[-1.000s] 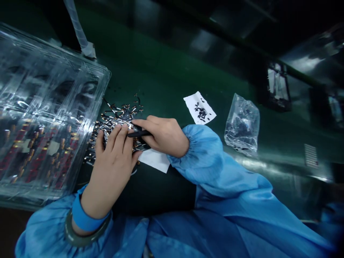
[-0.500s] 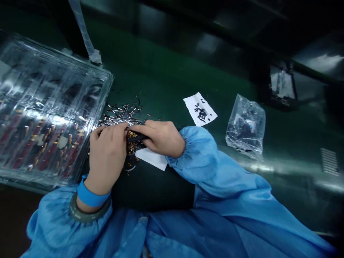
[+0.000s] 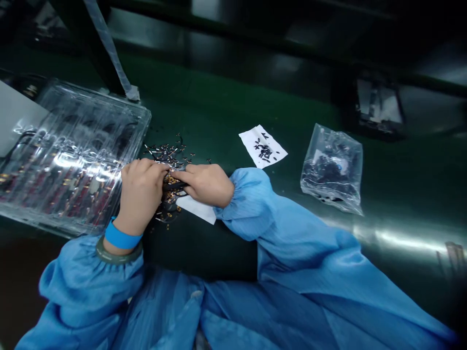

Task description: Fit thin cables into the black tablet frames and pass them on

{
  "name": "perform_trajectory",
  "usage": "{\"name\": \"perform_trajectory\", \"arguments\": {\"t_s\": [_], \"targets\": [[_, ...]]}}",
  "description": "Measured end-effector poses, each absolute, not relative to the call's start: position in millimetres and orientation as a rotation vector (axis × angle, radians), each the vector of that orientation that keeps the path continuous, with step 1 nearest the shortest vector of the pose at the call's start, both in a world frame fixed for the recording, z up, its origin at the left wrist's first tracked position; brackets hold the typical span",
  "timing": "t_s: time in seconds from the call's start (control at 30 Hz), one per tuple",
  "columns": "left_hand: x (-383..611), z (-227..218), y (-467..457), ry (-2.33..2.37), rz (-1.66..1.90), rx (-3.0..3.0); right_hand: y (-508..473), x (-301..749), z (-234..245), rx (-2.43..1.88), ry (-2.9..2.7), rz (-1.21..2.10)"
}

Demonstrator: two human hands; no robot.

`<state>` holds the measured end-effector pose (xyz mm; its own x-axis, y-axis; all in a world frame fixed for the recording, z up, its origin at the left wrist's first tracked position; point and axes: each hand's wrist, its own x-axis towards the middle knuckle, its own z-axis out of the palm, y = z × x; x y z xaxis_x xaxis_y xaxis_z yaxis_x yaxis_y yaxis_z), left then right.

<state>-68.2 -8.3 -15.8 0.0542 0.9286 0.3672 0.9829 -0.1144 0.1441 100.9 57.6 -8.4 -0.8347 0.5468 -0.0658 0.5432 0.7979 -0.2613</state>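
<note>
My left hand [image 3: 141, 192] is closed, its fingers curled down over a heap of small flex-like parts [image 3: 168, 153] with dark strips and gold or copper-coloured ends. Whatever its fingertips pinch is hidden. Fingertip to fingertip with it, my right hand [image 3: 209, 184] is closed around a slim black tool [image 3: 175, 186], whose exact kind I cannot make out. The tool points left, towards my left fingers, above more gold-coloured bits. Partly beneath my right hand lies a white paper slip [image 3: 199, 210].
A clear plastic tray [image 3: 144, 119] with several compartments of parts stands at the left, a white sheet [image 3: 20, 114] over its far corner. Further right are a white paper [image 3: 251, 136] bearing small black pieces and a clear bag [image 3: 332, 167] of dark items. A taped post [image 3: 109, 46] rises behind.
The view has shifted slightly, so most things sit a little further left. A white sheet now shows over the tray at the left edge. Both hands keep nearly the same pose together.
</note>
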Motion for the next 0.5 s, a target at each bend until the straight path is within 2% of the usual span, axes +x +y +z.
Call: {"name": "perform_trajectory", "arguments": {"t_s": [0.17,0.33,0.5], "targets": [[-69.1,-3.3,-12.5,-2.027,-0.894,-2.082,57.3,101.0,-2.5,-0.925,-2.955,0.49],[-72.8,4.5,-23.0,-1.818,-0.672,-2.047,64.7,113.2,11.6,-1.037,-2.762,0.577],[-74.4,-6.5,-23.6,-1.543,-0.497,-2.263,81.1,148.2,15.1,-1.248,-2.525,0.441]]}}
